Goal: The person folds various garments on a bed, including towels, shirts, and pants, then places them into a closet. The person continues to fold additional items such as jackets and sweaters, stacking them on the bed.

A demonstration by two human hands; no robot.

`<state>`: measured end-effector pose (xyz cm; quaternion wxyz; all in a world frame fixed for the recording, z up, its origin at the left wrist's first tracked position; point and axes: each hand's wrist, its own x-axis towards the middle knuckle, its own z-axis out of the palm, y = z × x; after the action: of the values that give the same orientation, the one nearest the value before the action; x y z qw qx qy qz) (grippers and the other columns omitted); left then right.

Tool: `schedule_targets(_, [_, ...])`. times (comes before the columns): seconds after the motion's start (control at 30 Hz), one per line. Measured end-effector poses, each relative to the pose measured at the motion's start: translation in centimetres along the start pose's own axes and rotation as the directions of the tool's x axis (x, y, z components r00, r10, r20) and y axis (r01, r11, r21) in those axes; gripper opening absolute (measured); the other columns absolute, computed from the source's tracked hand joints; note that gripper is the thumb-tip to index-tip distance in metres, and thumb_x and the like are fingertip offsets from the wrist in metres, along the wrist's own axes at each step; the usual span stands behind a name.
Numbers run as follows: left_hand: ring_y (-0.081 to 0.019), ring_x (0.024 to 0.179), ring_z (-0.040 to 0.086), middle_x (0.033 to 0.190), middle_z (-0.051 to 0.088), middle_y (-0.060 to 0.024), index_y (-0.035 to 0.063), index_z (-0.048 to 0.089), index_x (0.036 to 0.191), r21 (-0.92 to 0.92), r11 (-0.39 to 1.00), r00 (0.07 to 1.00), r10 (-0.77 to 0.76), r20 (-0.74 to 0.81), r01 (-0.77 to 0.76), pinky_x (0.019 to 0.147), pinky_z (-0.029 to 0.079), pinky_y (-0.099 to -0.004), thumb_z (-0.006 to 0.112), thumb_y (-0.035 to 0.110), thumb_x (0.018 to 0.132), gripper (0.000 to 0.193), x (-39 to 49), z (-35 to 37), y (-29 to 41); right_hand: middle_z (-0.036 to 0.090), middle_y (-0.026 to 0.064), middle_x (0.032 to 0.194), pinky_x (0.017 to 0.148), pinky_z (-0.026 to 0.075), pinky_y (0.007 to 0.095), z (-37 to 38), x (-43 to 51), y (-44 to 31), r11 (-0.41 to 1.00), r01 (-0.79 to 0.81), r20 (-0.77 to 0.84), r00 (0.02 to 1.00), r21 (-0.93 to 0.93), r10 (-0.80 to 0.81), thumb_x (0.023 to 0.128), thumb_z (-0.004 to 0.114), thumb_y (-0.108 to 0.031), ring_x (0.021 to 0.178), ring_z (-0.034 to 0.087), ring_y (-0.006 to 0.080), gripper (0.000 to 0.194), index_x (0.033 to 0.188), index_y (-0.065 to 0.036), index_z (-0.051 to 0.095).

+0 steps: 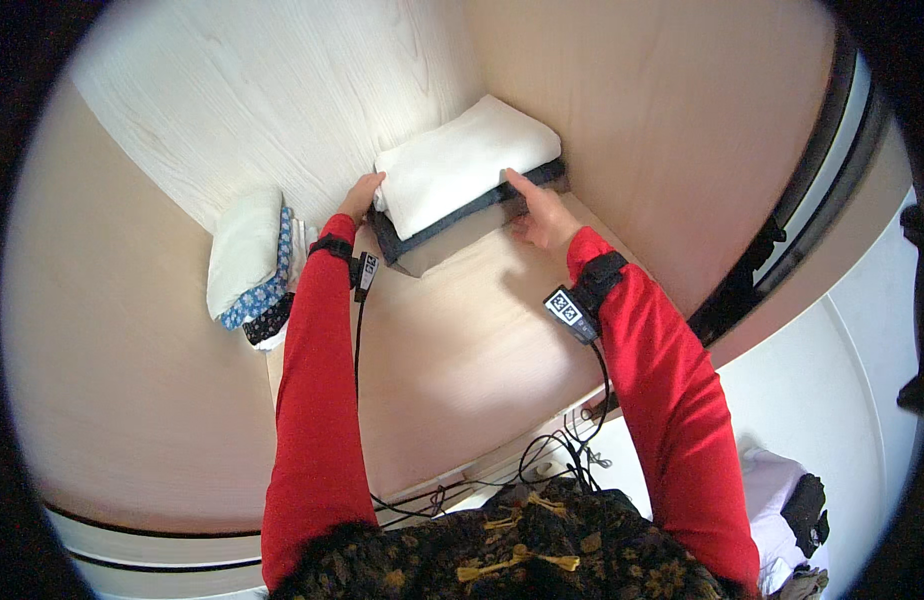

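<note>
A folded white cloth [465, 165] lies on top of a dark grey folded cloth [447, 217] in the back right corner of a wooden cabinet shelf. Beneath them shows a brownish-grey layer [462, 241]. My left hand [363, 196] touches the left end of this pile, its fingertips partly hidden behind the white cloth. At the front right edge, my right hand [543, 212] has its thumb on the white cloth and its other fingers lower, by the dark cloth; whether these grip is unclear.
Against the left wall stands another pile, with a pale folded cloth [246, 251], a blue floral cloth [261, 301] and a black patterned cloth [270, 321]. Black cables [537, 457] run from the wrist devices past the shelf's front edge. More clothes [777, 495] lie at lower right.
</note>
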<state>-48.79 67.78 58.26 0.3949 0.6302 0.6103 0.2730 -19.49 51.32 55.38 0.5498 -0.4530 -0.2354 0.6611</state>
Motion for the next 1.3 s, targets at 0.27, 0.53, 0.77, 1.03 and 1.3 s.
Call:
schedule_targets(0.27, [-0.0242,0.085,0.059,0.109,0.056,-0.0110,0.0129,0.050,0.123,0.249,0.964,0.992,0.072,0.108,-0.097,0.060,0.053,-0.0394,0.050,0.050,0.084,0.054,-9.6,-1.2,-0.7,0.054,0.0120,0.118,0.079,0.044,0.0547,-0.1,-1.8,-1.0,0.989,0.143,-0.013,0.990,0.040,-0.143,0.081,0.061,-0.036,0.103,0.052,0.0294,0.051,0.121,-0.006,0.051])
schedule_targets(0.53, [-0.0173,0.071,0.061,0.119,0.047,-0.0114,0.0099,0.039,0.128,0.026,0.985,0.787,0.121,0.605,-0.172,0.062,0.055,-0.0279,0.040,0.050,0.093,0.053,-27.7,-0.5,-1.3,0.012,0.0153,0.150,0.108,0.024,0.0409,-2.6,-2.3,-1.8,0.783,0.471,0.134,0.878,-0.406,-0.459,0.079,0.063,-0.048,0.135,0.020,0.0319,0.100,0.145,-0.010,-0.001])
schedule_targets(0.77, [-0.0136,0.085,0.054,0.092,0.055,-0.0047,0.0071,0.052,0.111,-0.355,0.935,0.999,0.037,0.022,-0.027,0.073,0.047,-0.0290,0.049,0.039,0.091,0.038,-23.7,-2.6,-2.9,0.027,0.0187,0.144,0.096,0.030,0.0582,-4.5,-4.1,-2.6,0.732,0.194,0.107,0.980,-0.653,-0.165,0.066,0.063,-0.068,0.125,0.034,0.0384,0.103,0.143,-0.012,0.023])
schedule_targets(1.03, [-0.0251,0.104,0.056,0.116,0.056,-0.0124,0.0015,0.046,0.122,-0.716,0.693,0.954,0.153,0.256,0.081,0.091,0.046,-0.0393,0.051,0.030,0.091,0.043,-17.8,3.6,-2.7,0.049,0.0257,0.124,0.090,0.044,0.0418,-1.2,-10.0,-4.4,0.255,0.251,0.239,0.968,-0.934,-0.078,0.062,0.065,-0.071,0.111,0.050,0.0358,0.109,0.133,0.004,0.033])
schedule_targets(1.3, [-0.0278,0.091,0.058,0.105,0.058,-0.0143,-0.0020,0.051,0.112,-0.756,0.626,0.974,0.216,-0.068,-0.191,0.084,0.046,-0.0363,0.054,0.021,0.085,0.035,-10.6,11.1,-1.3,0.054,0.0281,0.113,0.093,0.043,0.0395,-2.2,-6.7,-3.8,-0.024,0.373,0.280,0.649,-0.928,-0.707,0.071,0.072,-0.025,0.108,0.053,0.0384,0.065,0.121,0.007,0.045])
